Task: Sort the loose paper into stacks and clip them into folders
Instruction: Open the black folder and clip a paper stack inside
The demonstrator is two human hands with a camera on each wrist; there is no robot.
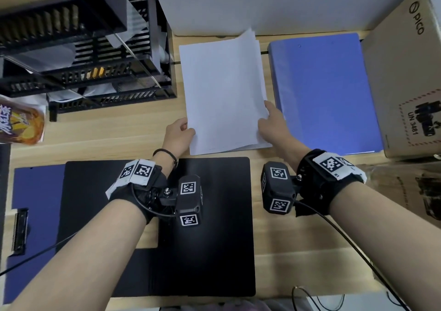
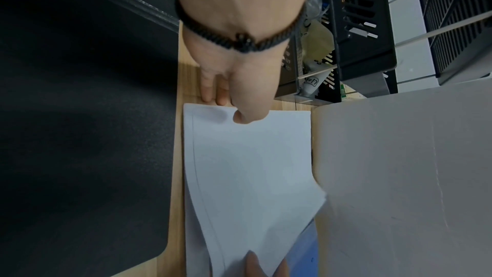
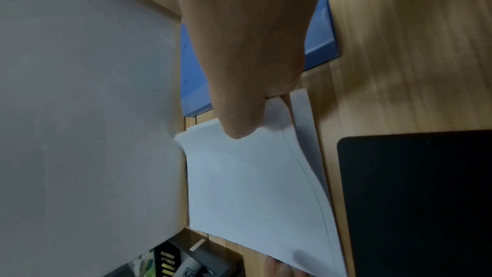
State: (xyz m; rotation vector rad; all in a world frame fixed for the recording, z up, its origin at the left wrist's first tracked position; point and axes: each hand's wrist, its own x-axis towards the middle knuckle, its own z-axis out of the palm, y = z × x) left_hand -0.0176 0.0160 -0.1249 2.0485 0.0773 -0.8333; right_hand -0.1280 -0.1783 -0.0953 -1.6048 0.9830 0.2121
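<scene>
Both hands pinched the paper stack (image 1: 224,91) at its near corners, left hand (image 1: 177,135) and right hand (image 1: 274,124), probably to square the sheets before clipping.

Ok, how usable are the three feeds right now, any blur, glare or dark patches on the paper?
Head view: sharp and evenly lit, edges bowed by the wide lens, soft sheen on the black folder. Left wrist view: dimmer, paper stack clear, left hand casts a soft shadow on it. Right wrist view: motion-blurred around the right hand and the table.
</scene>
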